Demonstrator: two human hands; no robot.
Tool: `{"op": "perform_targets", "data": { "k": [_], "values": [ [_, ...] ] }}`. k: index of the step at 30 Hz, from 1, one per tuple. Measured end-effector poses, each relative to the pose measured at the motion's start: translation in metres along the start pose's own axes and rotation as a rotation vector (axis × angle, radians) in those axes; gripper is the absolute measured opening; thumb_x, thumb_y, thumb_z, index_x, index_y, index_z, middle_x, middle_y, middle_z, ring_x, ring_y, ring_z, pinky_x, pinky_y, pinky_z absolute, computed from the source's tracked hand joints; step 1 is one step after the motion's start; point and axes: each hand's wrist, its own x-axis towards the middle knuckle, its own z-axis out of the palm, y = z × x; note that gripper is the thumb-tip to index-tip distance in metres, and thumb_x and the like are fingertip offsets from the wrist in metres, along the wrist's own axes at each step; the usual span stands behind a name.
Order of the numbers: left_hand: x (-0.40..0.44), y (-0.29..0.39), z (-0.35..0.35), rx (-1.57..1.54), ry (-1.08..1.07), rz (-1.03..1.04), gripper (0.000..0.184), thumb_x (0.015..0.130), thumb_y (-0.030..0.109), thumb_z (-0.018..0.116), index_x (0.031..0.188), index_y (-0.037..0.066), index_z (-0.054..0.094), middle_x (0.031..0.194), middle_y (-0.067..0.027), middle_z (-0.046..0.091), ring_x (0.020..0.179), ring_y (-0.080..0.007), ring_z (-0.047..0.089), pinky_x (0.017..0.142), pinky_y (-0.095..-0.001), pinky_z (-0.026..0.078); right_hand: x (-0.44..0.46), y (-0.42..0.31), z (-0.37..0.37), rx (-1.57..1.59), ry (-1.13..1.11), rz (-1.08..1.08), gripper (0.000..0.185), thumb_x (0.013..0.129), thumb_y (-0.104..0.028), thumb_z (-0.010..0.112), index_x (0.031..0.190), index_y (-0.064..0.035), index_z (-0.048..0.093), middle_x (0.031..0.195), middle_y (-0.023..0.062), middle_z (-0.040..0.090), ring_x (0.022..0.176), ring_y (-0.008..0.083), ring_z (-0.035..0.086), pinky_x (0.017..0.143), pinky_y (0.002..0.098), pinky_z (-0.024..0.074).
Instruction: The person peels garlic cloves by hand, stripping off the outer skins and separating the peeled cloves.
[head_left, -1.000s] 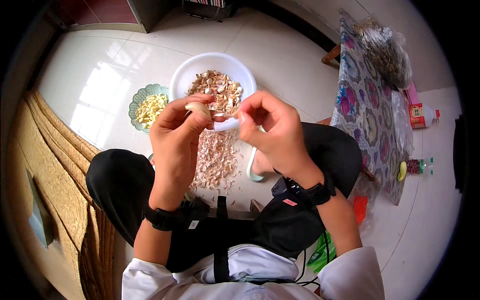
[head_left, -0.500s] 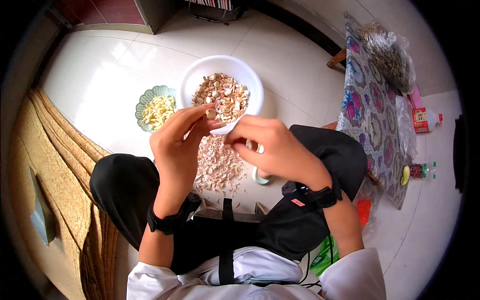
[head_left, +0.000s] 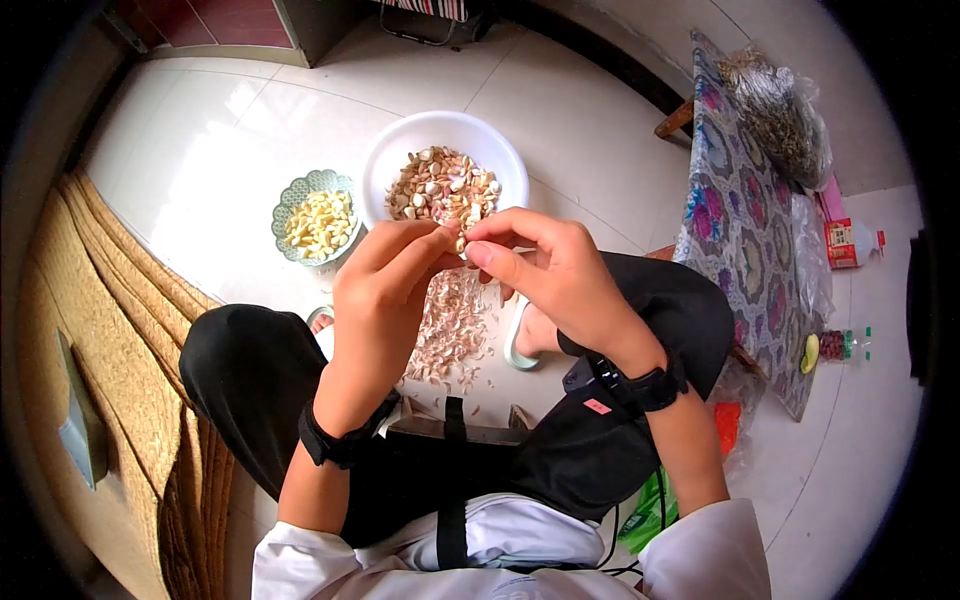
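A small garlic clove (head_left: 460,243) is pinched in the fingertips of my left hand (head_left: 380,280). My right hand (head_left: 560,275) meets it from the other side, thumb and forefinger closed at the clove. Both hands hover over the near rim of a white basin (head_left: 512,165), which holds many unpeeled garlic cloves (head_left: 430,182). To its left stands a scalloped green bowl (head_left: 281,222) with peeled, pale cloves (head_left: 320,225). Below my hands, a heap of papery garlic skins (head_left: 448,330) lies on the floor, partly hidden by my left hand.
Woven mats (head_left: 110,350) lean at the left. On the right stands a low table with a flowered cloth (head_left: 740,210); bottles, one red-labelled (head_left: 845,243), are beyond it. My knees flank the skins, and a slippered foot (head_left: 525,340) is beside them.
My left hand has moved right and my right hand has come in to meet it. Their fingertips are now together at the clove, where before they were apart.
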Motion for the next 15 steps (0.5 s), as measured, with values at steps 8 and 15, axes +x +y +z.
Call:
{"op": "perform_targets", "data": {
  "k": [8,15],
  "values": [
    [-0.0009,-0.0032,0.0009,0.193,0.011,0.195,0.03,0.058,-0.008,0.059,0.087,-0.002,0.061,0.079,-0.0103,0.058,0.069,-0.023,0.055,0.058,-0.0305,0.046,0.0002,0.0031,-0.003,0.036,-0.07,0.081,0.015,0.081,-0.011,0.057,0.084,0.004,0.058,0.074,0.0073,0.061,0.067,0.0097,0.056,0.062,0.024,0.0446],
    [0.0002,0.0003,-0.001,0.186,-0.015,0.247,0.03,0.059,-0.007,0.059,0.088,-0.002,0.061,0.077,-0.009,0.058,0.068,-0.0224,0.054,0.057,-0.0303,0.046,-0.0038,0.007,0.0005,0.045,-0.015,0.065,0.014,0.081,-0.009,0.056,0.081,0.0044,0.058,0.068,0.0058,0.059,0.063,0.0073,0.055,0.058,0.0228,0.0442]
  ]
}}
